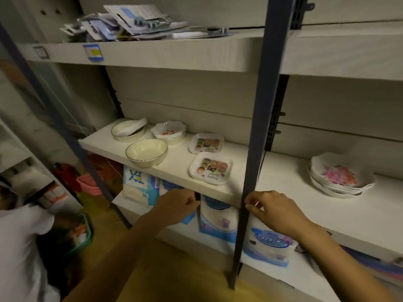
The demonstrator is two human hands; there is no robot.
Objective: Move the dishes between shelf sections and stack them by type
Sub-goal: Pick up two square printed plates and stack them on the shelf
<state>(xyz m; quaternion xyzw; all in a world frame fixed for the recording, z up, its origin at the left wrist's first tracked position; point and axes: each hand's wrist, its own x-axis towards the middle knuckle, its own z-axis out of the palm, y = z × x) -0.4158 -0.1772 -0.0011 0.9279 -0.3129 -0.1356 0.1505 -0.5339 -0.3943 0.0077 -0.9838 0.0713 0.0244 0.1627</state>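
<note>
Your left hand [176,203] and right hand [274,209] hang loosely curled, empty. At three o'clock the flowered plates [340,177] sit stacked; at ten o'clock the square plates [210,167] and bowls [146,152] look still unmerged.

Left of the post [259,127] on the shelf [283,188], two bowls [128,130] line the back edge, a third bowl [146,152] sits before them near the front edge, and two square plates [210,167] lie one behind the other. Right of the post, a plate stack [340,177].

Left grip [178,203] and right grip [272,211], forearms [122,243] bare
</note>
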